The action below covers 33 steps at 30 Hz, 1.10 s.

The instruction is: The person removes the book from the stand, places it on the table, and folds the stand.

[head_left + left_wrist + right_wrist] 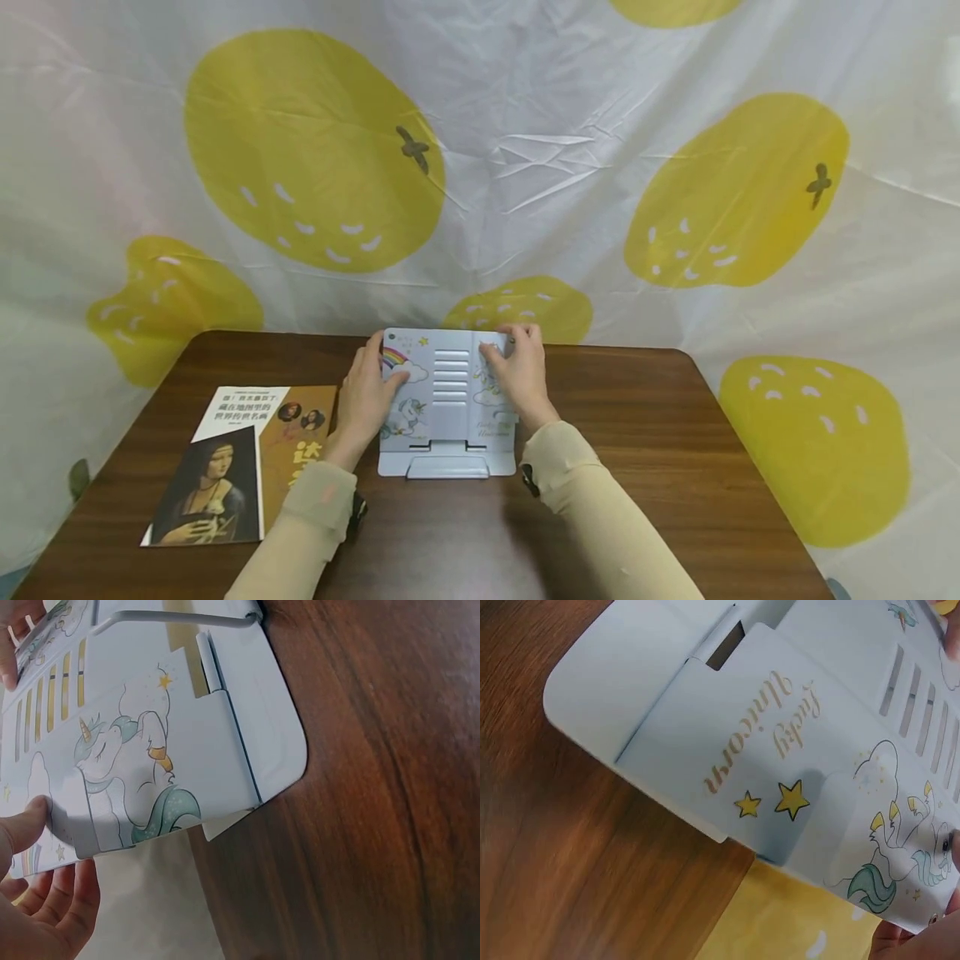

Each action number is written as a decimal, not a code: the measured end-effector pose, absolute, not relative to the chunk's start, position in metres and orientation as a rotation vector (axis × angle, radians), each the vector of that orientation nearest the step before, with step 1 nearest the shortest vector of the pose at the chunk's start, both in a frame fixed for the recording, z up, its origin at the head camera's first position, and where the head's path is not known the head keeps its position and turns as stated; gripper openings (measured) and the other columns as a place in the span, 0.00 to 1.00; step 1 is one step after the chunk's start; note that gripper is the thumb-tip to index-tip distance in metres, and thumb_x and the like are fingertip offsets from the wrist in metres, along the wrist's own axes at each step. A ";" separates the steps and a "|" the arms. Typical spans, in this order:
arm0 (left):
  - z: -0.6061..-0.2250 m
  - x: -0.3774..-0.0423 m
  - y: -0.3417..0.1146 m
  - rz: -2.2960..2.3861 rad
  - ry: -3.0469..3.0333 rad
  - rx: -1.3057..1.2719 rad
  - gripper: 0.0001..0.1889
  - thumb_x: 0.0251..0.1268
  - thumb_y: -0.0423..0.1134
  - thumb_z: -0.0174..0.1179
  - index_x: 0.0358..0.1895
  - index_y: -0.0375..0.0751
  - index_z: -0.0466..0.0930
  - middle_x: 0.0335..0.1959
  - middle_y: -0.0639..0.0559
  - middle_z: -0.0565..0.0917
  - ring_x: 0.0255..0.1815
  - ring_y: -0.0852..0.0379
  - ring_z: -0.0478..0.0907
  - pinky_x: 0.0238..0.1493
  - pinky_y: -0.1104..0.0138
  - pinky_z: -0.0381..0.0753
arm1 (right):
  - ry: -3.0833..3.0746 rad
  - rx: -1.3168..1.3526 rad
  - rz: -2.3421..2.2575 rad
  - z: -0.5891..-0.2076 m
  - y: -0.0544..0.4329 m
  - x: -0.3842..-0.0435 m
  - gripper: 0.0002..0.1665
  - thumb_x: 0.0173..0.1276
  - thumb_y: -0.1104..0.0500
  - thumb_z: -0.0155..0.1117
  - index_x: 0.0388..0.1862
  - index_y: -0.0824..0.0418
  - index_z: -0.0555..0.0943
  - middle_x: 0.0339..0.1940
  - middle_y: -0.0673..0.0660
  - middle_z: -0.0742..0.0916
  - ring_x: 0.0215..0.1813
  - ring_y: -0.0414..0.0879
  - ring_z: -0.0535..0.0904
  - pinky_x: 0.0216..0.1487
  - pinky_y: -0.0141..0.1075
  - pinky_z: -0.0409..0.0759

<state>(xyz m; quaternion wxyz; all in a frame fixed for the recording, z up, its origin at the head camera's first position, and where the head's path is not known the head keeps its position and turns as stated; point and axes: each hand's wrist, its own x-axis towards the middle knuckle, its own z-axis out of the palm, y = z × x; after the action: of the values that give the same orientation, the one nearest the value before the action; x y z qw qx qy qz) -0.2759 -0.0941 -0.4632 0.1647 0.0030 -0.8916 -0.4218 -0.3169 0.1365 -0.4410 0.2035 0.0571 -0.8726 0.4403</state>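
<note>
A white book stand (448,422) printed with unicorns, stars and a rainbow is at the middle of the table, its panel leaning back above a flat base. My left hand (364,404) grips its left edge, thumb on the printed front. In the left wrist view that hand's fingers (71,904) curl behind the panel (202,750). On the upper right edge, my right hand (523,379) holds the stand, thumb in front. "Lucky Unicorn" lettering (754,735) shows in the right wrist view, where most of the right hand is out of frame.
To the left, a book (225,483) with a painted portrait on its cover lies flat on the brown wooden table (652,483). Behind the table's far edge hangs a white curtain (525,175) with large yellow fruit shapes.
</note>
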 end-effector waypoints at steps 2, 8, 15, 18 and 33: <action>-0.463 -0.276 -0.094 -1.205 -2.541 0.002 0.37 0.64 0.40 0.67 0.73 0.45 0.59 0.48 0.43 0.74 0.40 0.45 0.75 0.37 0.53 0.73 | -2.429 0.154 1.226 -0.441 0.136 -0.317 0.23 0.60 0.58 0.74 0.51 0.67 0.80 0.48 0.58 0.73 0.52 0.53 0.72 0.56 0.44 0.71; -0.463 -0.278 -0.094 -1.180 -2.551 -0.024 0.37 0.64 0.41 0.67 0.74 0.45 0.58 0.49 0.42 0.74 0.39 0.44 0.75 0.35 0.52 0.73 | -2.396 0.131 1.211 -0.440 0.135 -0.315 0.21 0.60 0.58 0.74 0.49 0.66 0.81 0.48 0.59 0.74 0.52 0.54 0.73 0.56 0.46 0.72; -0.461 -0.283 -0.094 -1.156 -2.584 -0.056 0.37 0.65 0.40 0.66 0.74 0.46 0.57 0.51 0.41 0.73 0.38 0.43 0.76 0.34 0.51 0.75 | -2.406 0.107 1.166 -0.439 0.138 -0.310 0.21 0.60 0.58 0.75 0.49 0.67 0.82 0.48 0.59 0.75 0.52 0.55 0.74 0.55 0.46 0.72; -0.460 -0.287 -0.092 -1.153 -2.604 -0.073 0.37 0.65 0.40 0.65 0.74 0.45 0.57 0.53 0.40 0.72 0.38 0.43 0.76 0.34 0.51 0.76 | -2.426 0.097 1.150 -0.438 0.142 -0.306 0.20 0.61 0.58 0.74 0.49 0.66 0.82 0.48 0.60 0.76 0.52 0.55 0.74 0.55 0.46 0.72; -0.454 -0.305 -0.086 -1.077 -2.674 -0.112 0.31 0.66 0.40 0.64 0.71 0.39 0.64 0.55 0.38 0.73 0.51 0.37 0.77 0.47 0.44 0.76 | -2.521 0.172 1.145 -0.426 0.160 -0.283 0.22 0.59 0.68 0.70 0.55 0.65 0.82 0.49 0.61 0.81 0.44 0.54 0.76 0.44 0.44 0.76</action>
<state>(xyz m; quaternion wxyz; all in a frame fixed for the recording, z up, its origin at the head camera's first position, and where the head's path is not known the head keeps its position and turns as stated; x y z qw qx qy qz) -0.3052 -0.0859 -0.4538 0.1281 -0.0385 -0.9192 -0.3704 -0.2833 0.1601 -0.4263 0.1826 0.0609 -0.8934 0.4059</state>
